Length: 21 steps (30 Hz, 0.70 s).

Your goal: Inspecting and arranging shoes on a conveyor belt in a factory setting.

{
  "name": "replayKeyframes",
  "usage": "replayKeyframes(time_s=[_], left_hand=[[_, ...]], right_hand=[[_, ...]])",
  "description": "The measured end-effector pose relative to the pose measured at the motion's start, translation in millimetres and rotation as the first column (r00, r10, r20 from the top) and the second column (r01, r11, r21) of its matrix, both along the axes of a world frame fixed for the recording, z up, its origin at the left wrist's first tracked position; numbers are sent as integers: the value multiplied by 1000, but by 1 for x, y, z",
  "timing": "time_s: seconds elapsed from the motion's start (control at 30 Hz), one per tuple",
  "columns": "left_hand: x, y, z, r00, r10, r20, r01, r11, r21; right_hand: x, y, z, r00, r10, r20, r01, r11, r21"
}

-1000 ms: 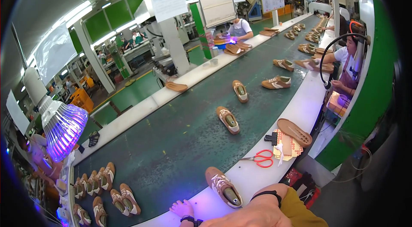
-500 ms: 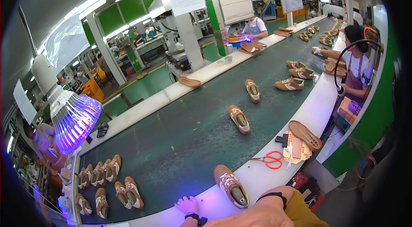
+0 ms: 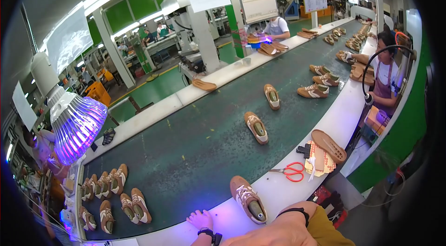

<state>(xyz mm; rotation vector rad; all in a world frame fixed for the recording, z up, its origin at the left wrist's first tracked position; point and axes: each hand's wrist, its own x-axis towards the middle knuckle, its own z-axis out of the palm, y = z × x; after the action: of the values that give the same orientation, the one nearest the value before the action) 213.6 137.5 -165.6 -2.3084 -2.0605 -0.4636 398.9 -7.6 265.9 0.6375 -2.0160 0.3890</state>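
My left hand [image 3: 200, 219] rests on the white table edge with its fingers stretched out. Nothing is in it, and a black watch [image 3: 210, 236] is on that wrist. To its right a brown and white sneaker [image 3: 248, 199] with white laces and a green insert lies across the white edge, touched by neither hand. Bare skin with a black band [image 3: 297, 210] comes in at the lower edge beside mustard cloth [image 3: 327, 227]. No fingers of my right hand can be made out there.
Red-handled scissors [image 3: 293, 171], a black clip [image 3: 304, 150] and a brown sole [image 3: 329, 145] lie right. Several sneakers [image 3: 256, 128] stand on the dark green belt [image 3: 186, 171]. A glowing purple lamp [image 3: 76, 125] hangs left. A co-worker [image 3: 388, 74] sits far right.
The view has shifted slightly. Sneakers on the belt sit a little further left and up in the picture. At far right, the co-worker's head has turned. My left hand stays on the white edge.
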Motion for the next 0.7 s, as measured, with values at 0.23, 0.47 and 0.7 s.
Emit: replayKeyframes(time_s=[0.23,0.47,0.7], left_hand=[[-2,-9,-1,1000,-4,1,4,1000,20],[-6,-8,-3,996,-27,-83,30,999,40],[-1,11,11,964,-77,-255,67,997,-45]], right_hand=[[12,-50,0,999,50,7,-36,805,-592],[38,-60,-12,993,-115,-41,62,766,-640],[80,-148,-102,524,-851,-41,151,140,-979]])
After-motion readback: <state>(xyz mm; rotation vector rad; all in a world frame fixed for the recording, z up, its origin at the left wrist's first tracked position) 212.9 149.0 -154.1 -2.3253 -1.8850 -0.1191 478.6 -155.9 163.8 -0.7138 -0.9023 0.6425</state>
